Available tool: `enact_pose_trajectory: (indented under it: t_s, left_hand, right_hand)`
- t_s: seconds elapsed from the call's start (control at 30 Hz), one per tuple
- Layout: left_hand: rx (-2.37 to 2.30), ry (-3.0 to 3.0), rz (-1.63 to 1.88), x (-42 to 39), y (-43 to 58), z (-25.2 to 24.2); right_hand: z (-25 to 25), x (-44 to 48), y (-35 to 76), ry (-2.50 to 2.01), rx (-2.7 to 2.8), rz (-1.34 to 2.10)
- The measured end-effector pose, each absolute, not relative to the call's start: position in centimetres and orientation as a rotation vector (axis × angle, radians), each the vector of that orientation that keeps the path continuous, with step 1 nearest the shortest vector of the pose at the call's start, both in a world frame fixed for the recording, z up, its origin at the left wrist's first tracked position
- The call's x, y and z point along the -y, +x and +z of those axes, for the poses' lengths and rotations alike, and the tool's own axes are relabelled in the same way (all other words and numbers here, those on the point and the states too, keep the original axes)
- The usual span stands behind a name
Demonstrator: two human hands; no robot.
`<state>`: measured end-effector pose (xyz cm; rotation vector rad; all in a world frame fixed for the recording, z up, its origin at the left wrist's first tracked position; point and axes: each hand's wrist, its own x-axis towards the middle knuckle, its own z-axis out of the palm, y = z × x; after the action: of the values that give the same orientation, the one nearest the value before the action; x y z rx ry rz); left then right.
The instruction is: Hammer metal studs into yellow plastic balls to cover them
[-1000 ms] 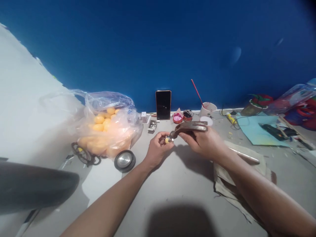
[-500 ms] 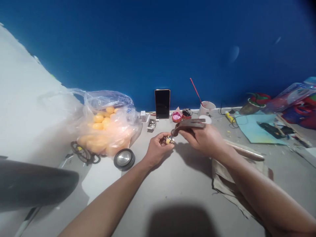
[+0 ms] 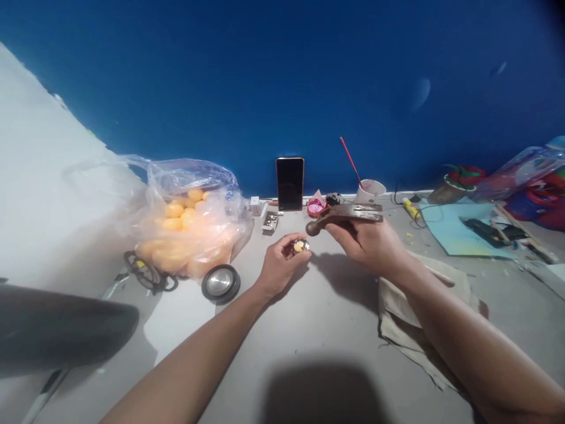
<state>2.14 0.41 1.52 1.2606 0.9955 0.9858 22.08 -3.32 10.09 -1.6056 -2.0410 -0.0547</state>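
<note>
hammer handle (image 3: 442, 278): mostly hidden | dark cylinder (image 3: 66, 330): cut by left edge

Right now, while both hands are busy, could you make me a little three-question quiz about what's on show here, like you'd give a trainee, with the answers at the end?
1. What tool does the right hand hold?
2. True or false: the left hand is empty.
3. What colour is the thin stick poking out of the white cup?
(a) green
(b) red
(c) black

Key:
1. A hammer, gripped close to its head.
2. False: it holds a small shiny piece with some yellow on it.
3. (b)
</note>
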Motion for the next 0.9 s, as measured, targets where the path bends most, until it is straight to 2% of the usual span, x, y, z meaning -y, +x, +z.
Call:
enact_pose_trajectory:
  t_s: [0.43,0.6,0.73,0.9]
  left_hand:
    - [-0.955,1.232,0.997,-0.6,2.2,2.13]
    - [-0.994,1.244,1.021,-0.65,2.16,2.04]
    - [-0.983,1.224,0.994,-0.8,2.06,1.71]
    - [-0.978,1.265,0.978,-0.82,2.04,1.75]
  right_hand:
    - [9.52,3.41,21.36,-1.636,2.212,-0.029]
    - [9.51,3.38,21.35,-1.597,2.149,-0.128]
    - [9.56,3.27,21.3,-1.662,2.216,-0.06]
    - [9.8,3.46,21.43,-1.622,2.157,-0.215]
